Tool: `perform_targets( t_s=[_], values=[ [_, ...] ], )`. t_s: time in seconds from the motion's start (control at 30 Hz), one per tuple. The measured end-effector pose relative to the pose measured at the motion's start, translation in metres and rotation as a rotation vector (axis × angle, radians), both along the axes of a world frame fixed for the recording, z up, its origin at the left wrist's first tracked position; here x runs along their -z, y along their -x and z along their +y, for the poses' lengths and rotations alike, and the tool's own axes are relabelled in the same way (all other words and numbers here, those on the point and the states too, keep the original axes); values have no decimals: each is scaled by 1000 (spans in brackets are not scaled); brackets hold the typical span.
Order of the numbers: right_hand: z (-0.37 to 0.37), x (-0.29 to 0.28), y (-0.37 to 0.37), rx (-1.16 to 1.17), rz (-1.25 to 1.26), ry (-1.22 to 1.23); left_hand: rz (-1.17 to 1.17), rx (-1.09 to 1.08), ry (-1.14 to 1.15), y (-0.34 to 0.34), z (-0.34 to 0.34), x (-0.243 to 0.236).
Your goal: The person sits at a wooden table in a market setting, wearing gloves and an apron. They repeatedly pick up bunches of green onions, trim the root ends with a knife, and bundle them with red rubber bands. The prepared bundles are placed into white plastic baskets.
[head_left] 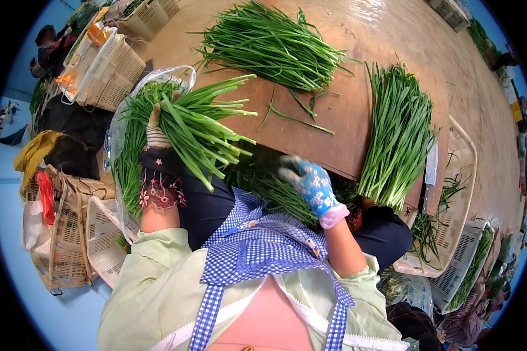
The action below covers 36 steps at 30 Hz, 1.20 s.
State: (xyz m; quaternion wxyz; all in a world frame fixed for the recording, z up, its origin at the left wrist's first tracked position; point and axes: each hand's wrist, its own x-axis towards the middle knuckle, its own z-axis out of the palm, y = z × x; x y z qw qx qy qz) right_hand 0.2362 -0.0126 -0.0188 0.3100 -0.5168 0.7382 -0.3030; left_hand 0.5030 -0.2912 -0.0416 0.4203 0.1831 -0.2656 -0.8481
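Note:
My left hand (157, 127), in a striped glove with a dark embroidered cuff, is closed round a bunch of garlic chives (199, 120), their pale cut ends pointing right. Behind and below it, more chives fill a clear plastic bag (118, 131). Over my lap is my right hand (311, 186), in a blue flowered glove, its fingers apart and slightly smeared, holding nothing I can see. Loose chives (284, 196) lie on my lap just beneath it. On the wooden board (334, 146) rest a wide pile of chives (269, 47) at the far side and another (397, 131) at the right.
A knife (431, 169) lies along the board's right edge, beside a cream plastic crate (459, 205) with scraps. Another crate (464, 263) stands at the lower right. Woven baskets (70, 234) and a white crate (102, 240) stand at the left. Another person (50, 50) is at the far left.

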Motion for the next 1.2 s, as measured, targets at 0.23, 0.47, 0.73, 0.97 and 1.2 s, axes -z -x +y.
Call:
perform_targets(
  t_s=[0.23, 0.47, 0.73, 0.97, 1.2],
  values=[
    [-48, -31, -26, 177, -819, 123, 39, 63, -151, 7, 2, -6],
    [-32, -16, -60, -56, -1267, 113, 10, -72, -90, 11, 3, 2],
    [-37, -29, -70, 29, -985, 160, 23, -116, -121, 28, 15, -14],
    [40, 13, -13, -56, -480, -127, -213, -482, -286, 37, 15, -35],
    [-14, -50, -26, 156, 87, 369, -156, -317, -200, 47, 31, -55]
  ],
)
